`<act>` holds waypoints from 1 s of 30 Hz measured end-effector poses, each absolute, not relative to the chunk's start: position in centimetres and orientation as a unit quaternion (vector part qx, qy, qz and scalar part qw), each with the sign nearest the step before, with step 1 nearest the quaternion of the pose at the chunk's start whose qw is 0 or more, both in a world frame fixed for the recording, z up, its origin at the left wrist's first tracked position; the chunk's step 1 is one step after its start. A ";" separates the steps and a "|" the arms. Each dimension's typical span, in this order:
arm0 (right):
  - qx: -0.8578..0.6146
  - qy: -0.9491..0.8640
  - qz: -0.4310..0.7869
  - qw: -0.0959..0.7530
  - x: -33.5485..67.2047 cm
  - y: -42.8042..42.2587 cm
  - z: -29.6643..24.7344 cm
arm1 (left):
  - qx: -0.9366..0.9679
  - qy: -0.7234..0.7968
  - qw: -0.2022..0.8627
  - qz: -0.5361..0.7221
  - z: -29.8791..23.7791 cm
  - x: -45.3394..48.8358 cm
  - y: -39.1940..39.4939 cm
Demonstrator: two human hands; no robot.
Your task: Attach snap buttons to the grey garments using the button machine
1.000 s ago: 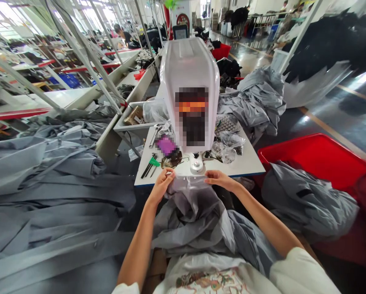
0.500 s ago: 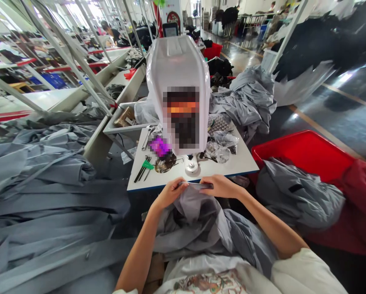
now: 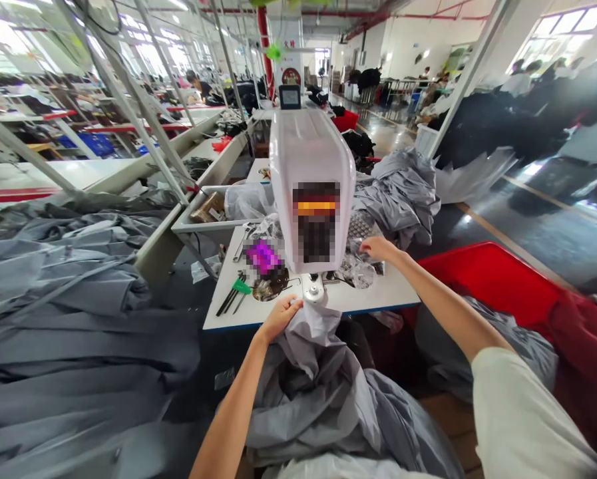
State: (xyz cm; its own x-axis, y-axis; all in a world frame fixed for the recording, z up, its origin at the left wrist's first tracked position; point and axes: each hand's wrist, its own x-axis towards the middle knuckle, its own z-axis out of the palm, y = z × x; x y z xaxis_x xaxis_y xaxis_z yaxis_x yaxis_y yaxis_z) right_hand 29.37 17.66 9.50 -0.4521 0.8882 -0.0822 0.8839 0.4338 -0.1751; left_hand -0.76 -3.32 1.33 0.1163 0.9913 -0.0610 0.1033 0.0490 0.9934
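Well, with the machine's metal foot (image 3: 313, 291) as the middle of the dial, the left hand (image 3: 281, 316) sits at about seven o'clock, thumb and fingers pinching the edge of a piece of grey cloth (image 3: 323, 342). That cloth lies at six o'clock, its upper edge right at the foot and the rest sagging in folds towards the lap. The right hand (image 3: 379, 249) is at two o'clock, fingers curled in narrow among clear plastic bags (image 3: 362, 274) of small parts; whether it grips anything I cannot tell.

The white machine (image 3: 312, 150) rises at twelve, its front panel blurred into blocks. On the white table (image 3: 363, 303), a green-handled tool (image 3: 241, 287) lies at nine and a blurred purple thing (image 3: 263, 257) at ten. Farther out, a large heap of grey cloth (image 3: 78, 339) spreads between eight and nine, and a red bin (image 3: 488, 266) stands at three.
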 end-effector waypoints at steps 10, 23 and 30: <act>-0.520 -0.851 0.058 -0.042 28.5 18.2 7.5 | 0.506 0.477 0.557 0.453 1.5 -0.7 -3.0; -0.547 -0.835 0.058 0.015 29.0 17.6 8.6 | 0.508 0.453 0.577 0.451 0.8 -1.0 -2.7; -0.581 -0.789 0.062 0.190 29.2 14.9 10.3 | 0.510 0.472 0.559 0.451 1.2 -1.0 -2.9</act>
State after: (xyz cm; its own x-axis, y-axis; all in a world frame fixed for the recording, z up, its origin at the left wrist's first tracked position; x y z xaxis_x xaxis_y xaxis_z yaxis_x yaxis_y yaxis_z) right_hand 29.16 14.94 10.26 -0.2527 0.9403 0.2280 0.8933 0.3173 -0.3182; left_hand -1.03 -2.88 1.18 0.1467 0.9869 -0.0678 -0.0227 0.0719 0.9972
